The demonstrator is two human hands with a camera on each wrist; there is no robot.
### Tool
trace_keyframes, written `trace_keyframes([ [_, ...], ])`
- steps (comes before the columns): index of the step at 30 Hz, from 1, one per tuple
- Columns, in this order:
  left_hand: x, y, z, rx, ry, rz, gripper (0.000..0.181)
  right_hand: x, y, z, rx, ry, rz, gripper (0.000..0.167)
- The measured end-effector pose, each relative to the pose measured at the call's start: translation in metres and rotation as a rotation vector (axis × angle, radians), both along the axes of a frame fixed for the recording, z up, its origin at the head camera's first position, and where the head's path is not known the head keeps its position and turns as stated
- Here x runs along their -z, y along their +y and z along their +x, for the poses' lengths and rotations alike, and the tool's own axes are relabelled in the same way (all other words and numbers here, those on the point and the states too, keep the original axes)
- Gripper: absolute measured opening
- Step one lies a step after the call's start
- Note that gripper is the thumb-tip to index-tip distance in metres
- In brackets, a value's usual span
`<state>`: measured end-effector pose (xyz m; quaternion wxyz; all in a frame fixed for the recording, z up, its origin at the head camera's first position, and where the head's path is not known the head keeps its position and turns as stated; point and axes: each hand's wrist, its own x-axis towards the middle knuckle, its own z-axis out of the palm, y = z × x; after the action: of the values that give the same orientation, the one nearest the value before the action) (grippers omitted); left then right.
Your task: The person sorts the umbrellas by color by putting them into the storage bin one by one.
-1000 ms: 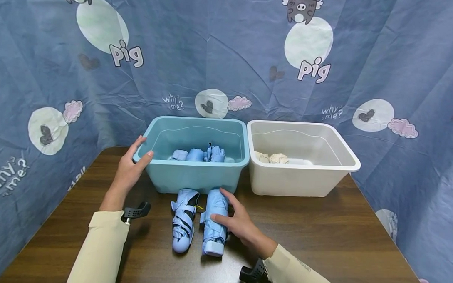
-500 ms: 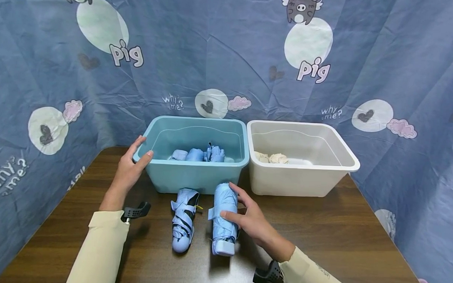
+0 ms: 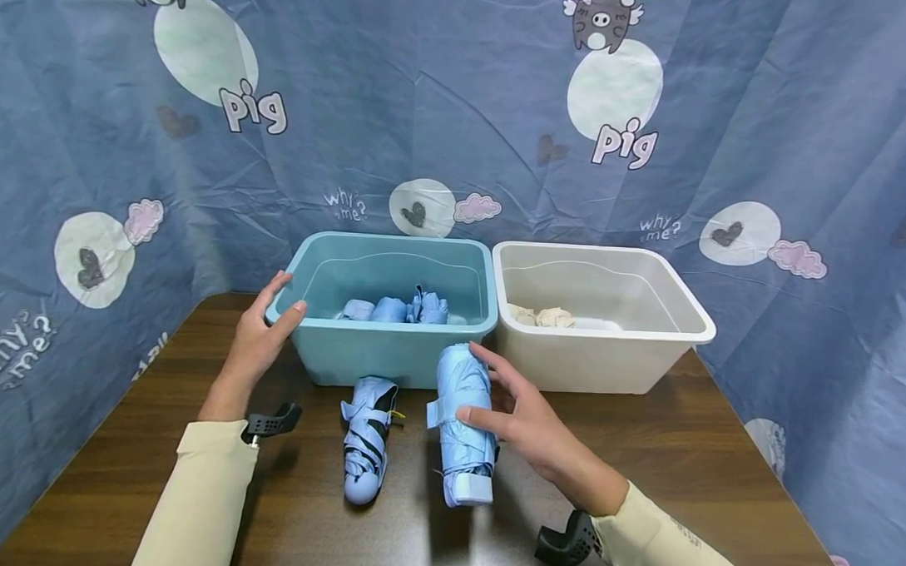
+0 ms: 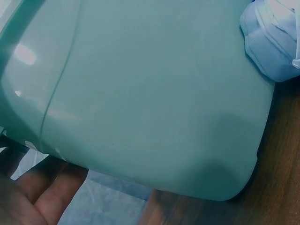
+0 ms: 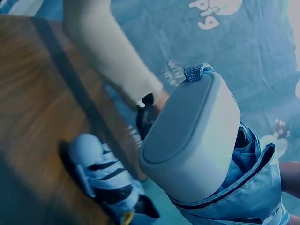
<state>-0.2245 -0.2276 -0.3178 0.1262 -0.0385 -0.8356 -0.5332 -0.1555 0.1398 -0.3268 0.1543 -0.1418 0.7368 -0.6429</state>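
My right hand (image 3: 527, 415) grips a folded light-blue umbrella (image 3: 465, 425), thumb on its near face and fingers at its far side. Its pale, flat-ended handle (image 5: 192, 136) faces the right wrist camera, with a small strap loop at the end. The umbrella is off the table, in front of the teal bin (image 3: 390, 356). My left hand (image 3: 262, 335) holds that bin's left front corner at the rim. A second folded blue umbrella (image 3: 367, 442), with dark gaps and a rounded handle end, lies on the table before the bin.
Several blue bundles (image 3: 392, 310) lie inside the teal bin. A white bin (image 3: 592, 363) stands close on its right, holding cream bundles (image 3: 552, 317). Both bins are on the brown wooden table (image 3: 678, 482), with a patterned blue curtain (image 3: 429, 107) behind.
My right hand has lifted the umbrella off the table and carried it to the right and up. My left hand stays on the bin, and the other umbrella lies where it was.
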Motion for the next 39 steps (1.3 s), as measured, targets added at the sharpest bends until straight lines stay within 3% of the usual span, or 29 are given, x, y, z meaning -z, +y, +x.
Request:
trace_keyframes([
  [7,0.026,-0.017,-0.020,-0.024,-0.002,-0.035,0.064,-0.026,0.005,-0.003,-0.007,-0.013,-0.027,0.077],
  [13,0.024,-0.015,-0.018,-0.015,-0.010,-0.027,0.065,-0.049,0.006,-0.017,0.001,-0.017,-0.030,0.076],
  [17,0.029,-0.018,-0.020,-0.016,-0.015,-0.022,0.066,-0.063,0.006,-0.029,0.029,-0.010,-0.029,0.076],
  [25,0.036,-0.022,-0.026,-0.038,0.002,-0.038,0.064,-0.078,0.003,-0.063,0.094,0.009,-0.023,0.076],
  [39,0.036,-0.020,-0.024,-0.042,0.000,-0.045,0.066,-0.084,-0.009,-0.138,0.151,0.025,0.025,0.078],
])
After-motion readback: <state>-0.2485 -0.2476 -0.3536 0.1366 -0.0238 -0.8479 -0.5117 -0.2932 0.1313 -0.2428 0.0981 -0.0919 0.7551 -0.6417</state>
